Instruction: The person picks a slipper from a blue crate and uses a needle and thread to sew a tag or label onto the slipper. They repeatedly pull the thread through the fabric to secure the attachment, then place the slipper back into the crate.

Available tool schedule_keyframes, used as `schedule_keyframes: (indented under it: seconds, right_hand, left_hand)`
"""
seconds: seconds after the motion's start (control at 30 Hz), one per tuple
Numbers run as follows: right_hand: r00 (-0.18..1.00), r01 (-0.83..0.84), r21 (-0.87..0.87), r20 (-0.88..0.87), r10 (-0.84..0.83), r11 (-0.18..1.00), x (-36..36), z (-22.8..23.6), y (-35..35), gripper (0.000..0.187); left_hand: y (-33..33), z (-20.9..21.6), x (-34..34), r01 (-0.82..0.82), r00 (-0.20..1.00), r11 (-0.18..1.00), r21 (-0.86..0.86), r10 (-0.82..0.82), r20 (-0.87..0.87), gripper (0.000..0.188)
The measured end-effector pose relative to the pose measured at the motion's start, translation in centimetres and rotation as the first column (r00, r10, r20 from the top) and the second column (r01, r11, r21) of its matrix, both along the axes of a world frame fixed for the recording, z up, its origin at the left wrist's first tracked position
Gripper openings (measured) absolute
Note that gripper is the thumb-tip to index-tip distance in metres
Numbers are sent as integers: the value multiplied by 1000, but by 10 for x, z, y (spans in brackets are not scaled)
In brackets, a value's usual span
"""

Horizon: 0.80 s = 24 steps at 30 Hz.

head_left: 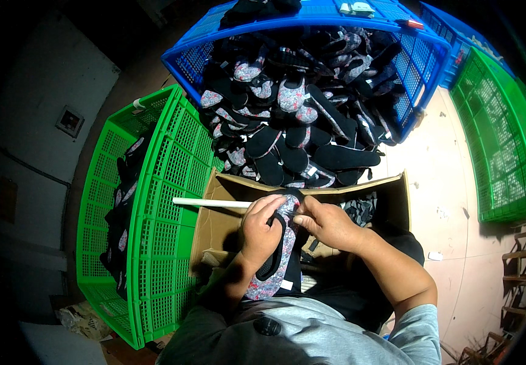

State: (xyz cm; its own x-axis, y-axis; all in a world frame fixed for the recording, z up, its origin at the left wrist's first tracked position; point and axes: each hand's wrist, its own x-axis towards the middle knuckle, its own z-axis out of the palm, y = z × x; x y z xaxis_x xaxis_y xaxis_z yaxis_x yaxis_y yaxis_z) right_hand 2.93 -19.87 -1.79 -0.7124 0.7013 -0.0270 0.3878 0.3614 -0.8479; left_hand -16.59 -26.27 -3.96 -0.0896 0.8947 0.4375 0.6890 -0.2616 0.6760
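Note:
A slip-on shoe [282, 255] with a grey and red floral pattern and black lining lies lengthwise over my lap, toe pointing away from me. My left hand [261, 230] grips it from the left, fingers over the upper near the toe. On the right, my right hand [331, 224] has thumb and forefinger pinched together against the toe's edge. Whatever is between those fingertips is hidden. A white rod [211, 202] sticks out leftward from behind my left hand; its other end is out of sight. The shoe's heel with a small white tag rests near my shirt.
Beyond my hands stands an open cardboard box [397, 204] with dark scraps. A heap of similar shoes [293, 155] spills from a tipped blue crate [421, 73]. Green crates stand left [165, 225] and right [497, 134]. A wooden rack [520, 280] stands at the far right.

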Motion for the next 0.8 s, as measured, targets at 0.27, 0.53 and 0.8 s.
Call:
schedule_keyframes:
  seconds: [0.27,0.53,0.8]
  right_hand:
    - [998,-45,22,43,44,999,1,-2,2,35]
    - [997,-80,63,9,80,995,1,-1,1,32]
    - [995,-98,52,18,97,994,-1,-1,0,30]
  left_hand:
    - [1,-2,-1,2,1000,1000,2,-2,13,44]
    - [1,-5,-4,6,1000,1000,-22,-6,10,41]
    - [1,-5,-3,10,1000,1000,-21,-10,4,42]
